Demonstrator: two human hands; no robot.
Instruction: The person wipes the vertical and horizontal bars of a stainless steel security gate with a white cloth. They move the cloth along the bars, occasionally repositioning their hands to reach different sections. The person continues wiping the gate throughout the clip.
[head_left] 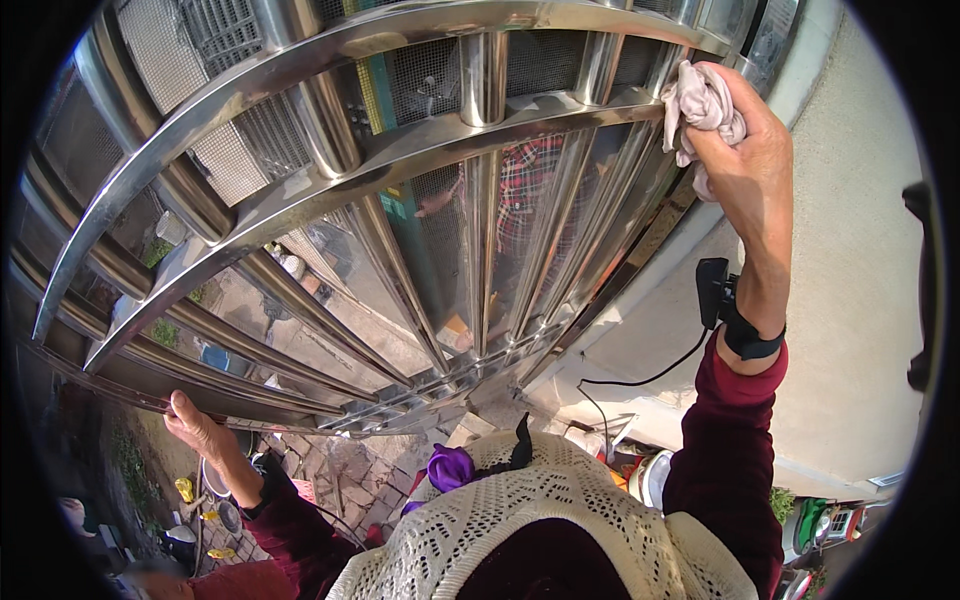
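Observation:
A large grille (370,165) of shiny steel tubes and curved flat bars fills the upper left and middle. My right hand (750,140) is raised to its upper right end, closed around a crumpled pale pinkish cloth (700,105). The cloth presses against the end of the curved bar. Low on the left, my left hand (200,432) grips the outer edge of the grille's frame, its thumb on top. Its other fingers are mostly hidden. A strap with a small black device (713,290) and a cable is on my right wrist.
Behind the bars is a mesh screen (425,80), with a person in a plaid shirt (530,180) beyond it. A pale wall (855,250) stands on the right. Below lie brick paving (350,475), a white bucket (655,477) and several small things at lower left.

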